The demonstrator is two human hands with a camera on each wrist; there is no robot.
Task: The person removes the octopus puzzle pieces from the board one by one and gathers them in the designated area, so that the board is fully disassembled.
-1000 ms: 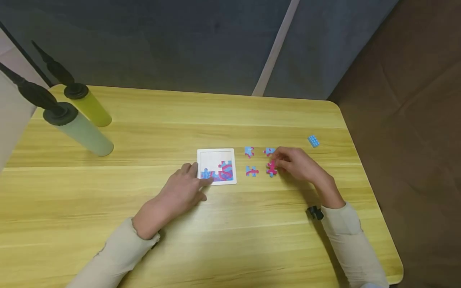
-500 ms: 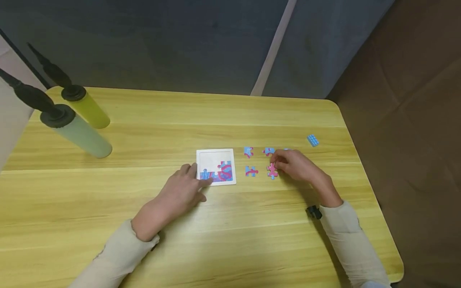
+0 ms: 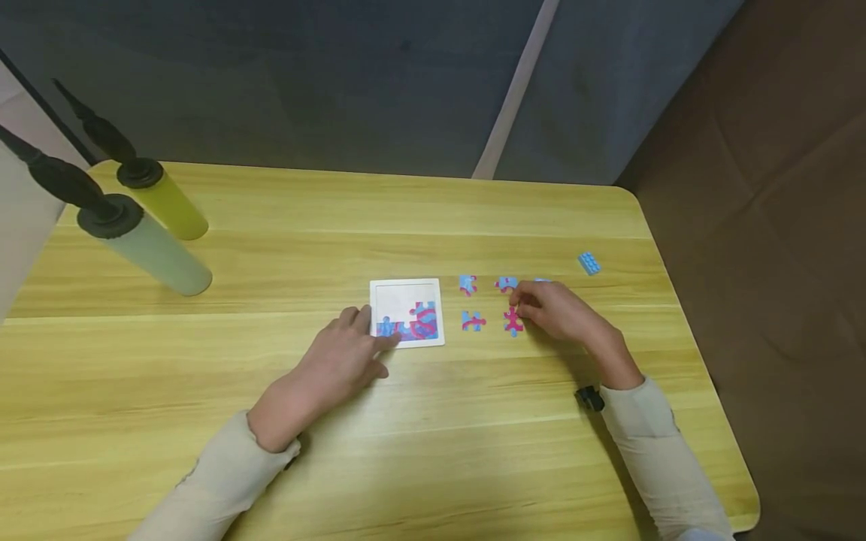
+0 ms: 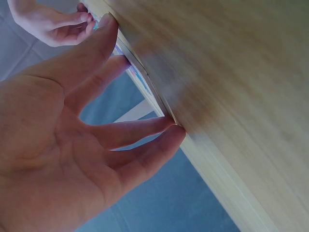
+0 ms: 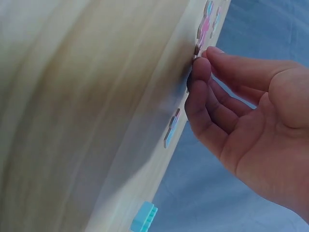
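While the left hand (image 3: 341,353) rests against the white puzzle tray (image 3: 406,282) with its fingers loosely extended, the right hand (image 3: 558,312) pinches the pink puzzle piece (image 3: 513,323) between its thumb and fingertips. The left hand touches the tray without grasping it: the index finger reaches over the near rim and other fingertips meet the left side. The pink piece is on the right of the tray, apart from it, in the nearer of two rows of loose pieces.

Inside the tray, joined pieces (image 3: 424,329) in blue, purple and pink run along the near edge and climb the right side; the rest of the white base is bare. Between the tray and the pink piece lies a blue-and-pink piece (image 3: 473,321). In the farther row are a corner piece (image 3: 467,284), an edge piece (image 3: 505,283) near the right fingertips, and another piece (image 3: 543,280) mostly hidden behind the right hand.

Farther right on the wood-grained bench (image 3: 304,233) sits a blue toy brick (image 3: 589,263). At the far left stand a pale green cylinder (image 3: 155,252) and a yellow-green cylinder (image 3: 174,203), both topped with black tapering parts.
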